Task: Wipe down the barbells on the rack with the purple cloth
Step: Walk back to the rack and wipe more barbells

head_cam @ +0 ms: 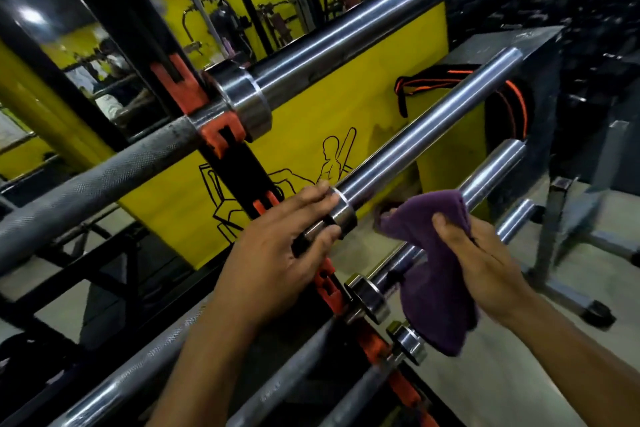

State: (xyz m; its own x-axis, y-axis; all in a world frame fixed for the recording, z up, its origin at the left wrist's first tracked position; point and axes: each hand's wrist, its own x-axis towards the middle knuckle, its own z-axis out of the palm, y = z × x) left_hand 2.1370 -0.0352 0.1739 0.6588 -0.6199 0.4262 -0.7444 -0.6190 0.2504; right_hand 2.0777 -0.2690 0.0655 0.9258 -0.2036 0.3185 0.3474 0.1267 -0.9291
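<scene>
At frame centre the second barbell (415,146) on the rack (221,135) was gripped at its collar by the left hand (277,253), while the purple cloth (429,270) was held pinched in the right hand (485,267) at lower right; yellow-wall (329,114) writing was noted as illegible.

purple cloth (433,274); silver barbells (426,135); yellow wall (329,114)

Five barbells sit on the rack: the top barbell (346,35) far and high, the second barbell (426,135), the third barbell (491,173), the fourth barbell (516,218) and the nearest barbell (277,388) low. There is one purple cloth (433,274), and two hands, the left hand (277,253) and the right hand (485,267).
</scene>
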